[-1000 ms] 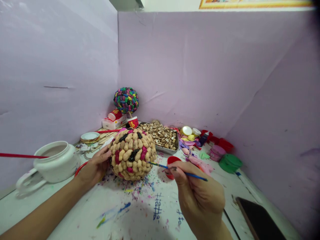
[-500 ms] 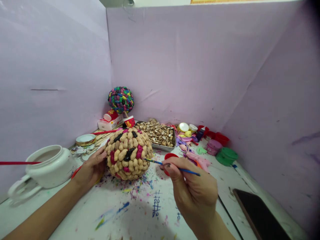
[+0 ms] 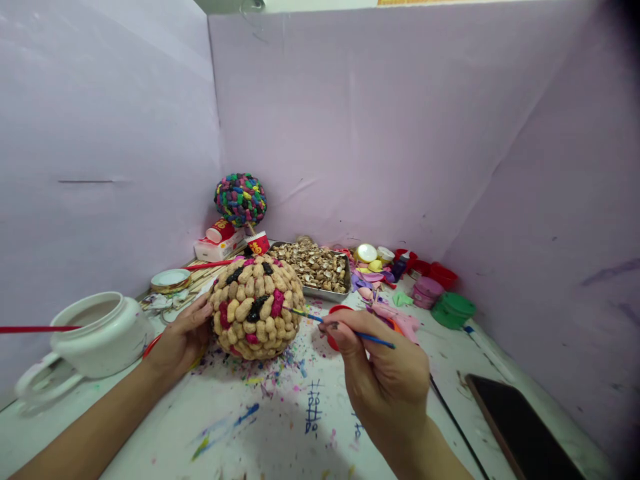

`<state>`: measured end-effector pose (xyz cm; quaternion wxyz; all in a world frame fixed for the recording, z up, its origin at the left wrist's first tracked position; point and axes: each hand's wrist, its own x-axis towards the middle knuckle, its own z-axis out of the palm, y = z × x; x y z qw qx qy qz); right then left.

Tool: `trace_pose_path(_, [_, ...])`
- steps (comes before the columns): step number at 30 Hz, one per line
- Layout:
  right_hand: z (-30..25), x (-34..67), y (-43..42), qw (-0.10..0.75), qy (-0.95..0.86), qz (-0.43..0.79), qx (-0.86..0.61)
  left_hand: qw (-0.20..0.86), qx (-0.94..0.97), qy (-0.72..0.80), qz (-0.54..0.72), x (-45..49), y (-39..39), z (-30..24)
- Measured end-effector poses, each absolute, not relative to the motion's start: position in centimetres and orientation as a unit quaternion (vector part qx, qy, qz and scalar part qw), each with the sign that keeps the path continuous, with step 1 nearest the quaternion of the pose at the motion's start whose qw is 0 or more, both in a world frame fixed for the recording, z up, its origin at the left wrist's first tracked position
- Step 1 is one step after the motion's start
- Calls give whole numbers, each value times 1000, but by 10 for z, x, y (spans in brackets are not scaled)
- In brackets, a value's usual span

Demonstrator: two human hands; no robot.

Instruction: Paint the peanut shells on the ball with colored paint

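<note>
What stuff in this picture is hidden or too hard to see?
All in the head view.
The peanut ball: far side hidden by its own front; the left hand covers its left flank.
The red lid: mostly behind the right hand, contents unseen.
The red stick in the white pot: cut off by the left edge.
The dark flat slab: cut by the bottom edge.
The paintbrush tip: too small to tell its paint colour.

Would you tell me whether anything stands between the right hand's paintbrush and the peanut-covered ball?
Nothing visible does. The paintbrush in the right hand points straight at the peanut-covered ball, its tip at the ball's right side; the left hand rests on the opposite side.
</note>
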<state>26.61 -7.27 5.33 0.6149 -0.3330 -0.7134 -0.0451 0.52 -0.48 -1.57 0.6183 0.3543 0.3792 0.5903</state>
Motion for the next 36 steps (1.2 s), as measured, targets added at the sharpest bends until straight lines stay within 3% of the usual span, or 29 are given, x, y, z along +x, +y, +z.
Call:
trace_pose_path(24, [49,274,-73,547,-750,-100,-358,625,372,362,582,7,-10,-10])
trace_pose_path(36, [45,273,-72,555,-741,-113,-360,622,375,368,580,9,-12,-7])
